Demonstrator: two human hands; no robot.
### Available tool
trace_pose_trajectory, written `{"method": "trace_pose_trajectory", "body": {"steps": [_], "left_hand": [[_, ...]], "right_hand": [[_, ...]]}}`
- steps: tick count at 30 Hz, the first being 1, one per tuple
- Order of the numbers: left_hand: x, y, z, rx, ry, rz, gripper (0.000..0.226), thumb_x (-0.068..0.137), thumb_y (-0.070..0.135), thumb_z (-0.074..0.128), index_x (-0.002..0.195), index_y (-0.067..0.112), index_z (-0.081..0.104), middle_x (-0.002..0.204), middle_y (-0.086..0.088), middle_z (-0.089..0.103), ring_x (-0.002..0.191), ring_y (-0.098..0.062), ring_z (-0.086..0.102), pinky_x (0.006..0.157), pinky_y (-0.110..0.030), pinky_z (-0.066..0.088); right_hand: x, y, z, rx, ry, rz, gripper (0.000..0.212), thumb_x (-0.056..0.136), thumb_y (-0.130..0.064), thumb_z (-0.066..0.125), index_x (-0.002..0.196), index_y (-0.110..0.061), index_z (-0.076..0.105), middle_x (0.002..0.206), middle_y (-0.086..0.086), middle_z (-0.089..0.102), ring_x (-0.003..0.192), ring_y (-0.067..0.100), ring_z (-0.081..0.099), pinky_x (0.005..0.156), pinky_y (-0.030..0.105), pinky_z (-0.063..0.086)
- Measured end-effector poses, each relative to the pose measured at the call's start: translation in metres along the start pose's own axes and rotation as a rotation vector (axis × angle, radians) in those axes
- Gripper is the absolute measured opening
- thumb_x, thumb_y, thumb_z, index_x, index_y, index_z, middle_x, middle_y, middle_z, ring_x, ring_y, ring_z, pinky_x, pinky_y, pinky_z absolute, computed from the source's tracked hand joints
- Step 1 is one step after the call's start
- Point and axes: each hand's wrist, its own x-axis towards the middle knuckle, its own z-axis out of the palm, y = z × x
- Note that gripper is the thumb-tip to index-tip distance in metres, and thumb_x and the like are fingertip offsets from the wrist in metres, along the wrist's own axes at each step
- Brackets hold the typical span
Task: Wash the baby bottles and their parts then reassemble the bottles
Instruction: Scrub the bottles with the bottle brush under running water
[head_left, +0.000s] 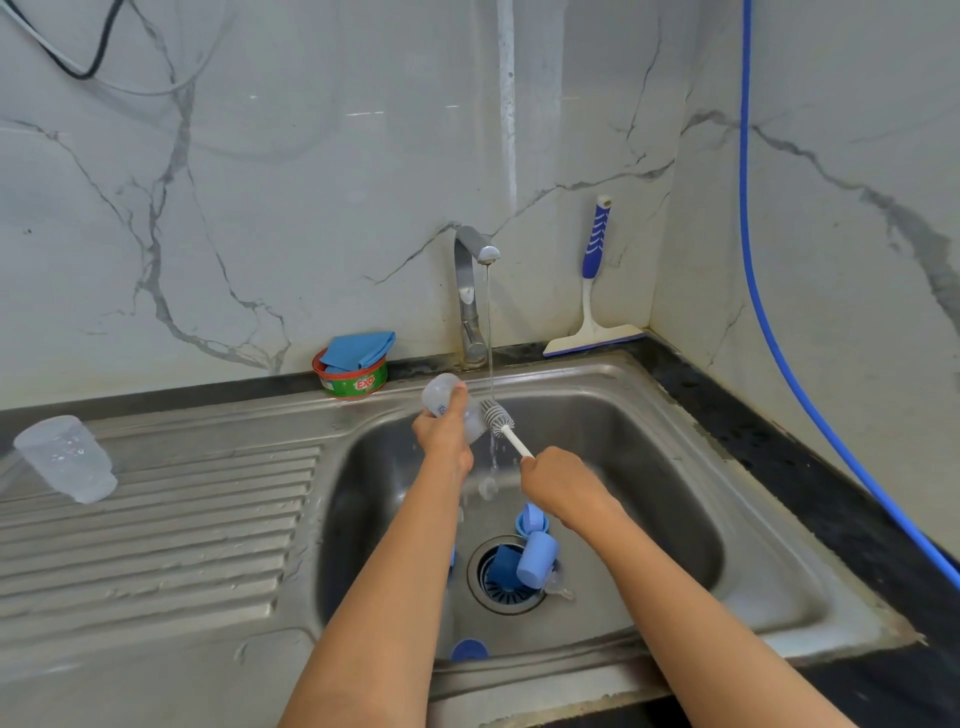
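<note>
Clasping bottle (440, 396), left grip (444, 440), brush (497, 415) beside

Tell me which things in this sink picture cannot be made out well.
Head view, bottle: partly hidden by the left hand; whether the brush enters it is unclear.
Head view, blue part: cut off by the sink rim.
Head view, clear piece: blurred by falling water.

2 clear bottles: held bottle (438, 397) in left hand (444, 441) fingers, spare bottle (65, 460) far left of them. 1 brush (498, 415) in right hand (558, 486) fingers. Approx. 5 blue parts (537, 564) below. 1 tap (467, 291), 1 squeegee (592, 291) beyond.
</note>
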Motion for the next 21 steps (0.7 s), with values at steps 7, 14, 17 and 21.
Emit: {"method": "trace_pose_trajectory", "body": {"steps": [7,14,17,21], "left_hand": [[-0.023,-0.012,-0.004,-0.07,-0.138,-0.014,0.046,0.094,0.032,0.058,0.129,0.005,0.047,0.113,-0.011,0.06,0.092,-0.019,0.061,0.073,-0.027,0.051],[-0.019,-0.008,-0.008,-0.134,-0.059,-0.11,0.051,0.103,0.035,0.037,0.143,0.004,0.034,0.118,-0.015,0.056,0.097,-0.025,0.058,0.077,-0.031,0.05],[-0.011,-0.011,-0.011,-0.176,-0.016,-0.17,0.056,0.101,0.041,0.035,0.149,0.014,0.025,0.141,-0.015,0.044,0.117,-0.031,0.051,0.098,-0.041,0.046],[-0.015,-0.01,-0.011,-0.03,-0.085,-0.075,0.072,0.09,0.056,0.053,0.145,0.014,0.03,0.132,-0.011,0.052,0.114,-0.026,0.054,0.099,-0.039,0.046]], "right_hand": [[-0.003,0.0,-0.003,-0.02,-0.015,0.014,0.023,0.1,-0.023,0.035,0.095,-0.006,0.049,0.073,0.004,0.046,0.055,0.014,0.041,0.046,0.025,0.032],[-0.004,-0.003,-0.001,-0.046,-0.022,-0.01,0.023,0.098,-0.025,0.035,0.093,-0.008,0.05,0.074,0.003,0.048,0.058,0.014,0.043,0.049,0.026,0.035],[-0.005,-0.007,0.002,-0.08,-0.017,-0.049,0.027,0.099,-0.027,0.035,0.097,-0.007,0.052,0.084,0.007,0.052,0.063,0.017,0.046,0.048,0.025,0.031],[-0.005,-0.008,0.003,-0.075,-0.013,-0.046,0.024,0.1,-0.026,0.034,0.095,-0.008,0.049,0.079,0.005,0.049,0.06,0.015,0.045,0.047,0.025,0.032]]}}
